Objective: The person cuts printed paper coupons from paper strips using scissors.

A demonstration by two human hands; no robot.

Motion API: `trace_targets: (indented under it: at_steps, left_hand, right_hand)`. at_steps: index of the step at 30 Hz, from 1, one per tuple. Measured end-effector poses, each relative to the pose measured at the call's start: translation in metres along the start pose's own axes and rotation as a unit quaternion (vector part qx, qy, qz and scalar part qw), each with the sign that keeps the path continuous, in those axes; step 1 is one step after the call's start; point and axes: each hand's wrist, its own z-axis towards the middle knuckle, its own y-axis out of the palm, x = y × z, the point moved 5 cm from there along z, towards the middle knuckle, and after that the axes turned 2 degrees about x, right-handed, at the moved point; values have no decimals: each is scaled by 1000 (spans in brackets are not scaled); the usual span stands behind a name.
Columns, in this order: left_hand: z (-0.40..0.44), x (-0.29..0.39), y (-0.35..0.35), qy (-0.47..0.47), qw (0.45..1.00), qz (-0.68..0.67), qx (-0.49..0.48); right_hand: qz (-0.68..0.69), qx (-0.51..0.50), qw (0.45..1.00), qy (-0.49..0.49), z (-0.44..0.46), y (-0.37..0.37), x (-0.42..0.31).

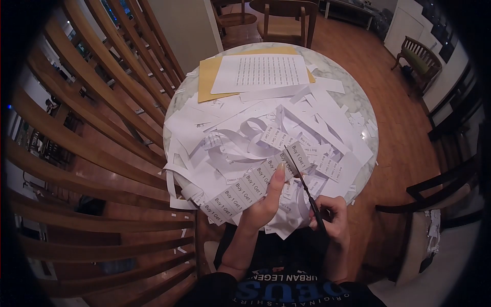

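Round marble table [353,87] fills mid-frame, heaped with loose strips [327,115]. Head view: left hand [263,210], lower centre, pinches printed paper [240,194] above the heap; thumb on top, other fingers hidden. Right hand [335,220], lower right of centre, curls closed around scissors [313,202]; blades cross the paper's upper end, their opening unclear. Judged risks: thumb sits near the blades, so slipping could nick it; loose pinch could let the paper swing, skewing any cut; strips beneath could snag.
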Motion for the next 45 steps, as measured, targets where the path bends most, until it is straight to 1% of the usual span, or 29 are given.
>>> trace_targets:
  at_steps: [2,5,11,14,17,19,23,27,29,31,33,35,39,41,43,45]
  left_hand:
    - [0,0,-1,10,1000,-3,-3]
    - [0,-2,-1,0,1000,-25,11]
    - [-1,-4,-1,-10,1000,-10,-3]
    - [0,-2,1,-1,1000,-25,5]
    - [1,-1,1,-3,1000,-25,1]
    - [0,-2,1,-4,1000,-24,-2]
    - [-1,-3,2,-11,1000,-28,-2]
    - [-1,-2,1,-12,999,-32,-6]
    - [-2,-3,1,-22,998,-65,-9]
    - [-4,-3,-1,-28,996,-82,-5]
    - [-3,-5,-3,-34,994,-99,-1]
    - [-3,-7,-10,-37,991,-128,34]
    - [1,-11,-15,-49,990,-116,57]
    - [3,-5,-15,-24,997,-32,59]
    - [4,-5,-14,-19,998,-20,64]
    - [5,-4,-13,-14,997,-9,69]
  right_hand:
    - [-9,10,1000,10,-1,1,1]
    - [15,21,1000,6,-1,1,2]
    - [5,22,1000,-12,-1,0,6]
    - [16,26,1000,2,0,0,3]
    - [-7,20,1000,-6,0,-3,0]
    - [-28,15,999,-30,1,-4,-5]
    - [-41,15,999,-23,1,-5,-8]
    - [-24,18,999,-15,1,-2,-10]
    - [-9,25,1000,-12,2,-3,-10]
    - [-44,20,999,-21,2,-4,-10]
    - [-27,28,999,-24,1,-7,-3]
    - [-11,35,999,-26,1,-8,2]
    - [-3,54,998,-27,2,-11,2]
    - [-12,60,998,-18,2,-12,0]
    - [-17,78,997,24,2,-12,-2]
    - [2,80,996,26,1,-14,5]
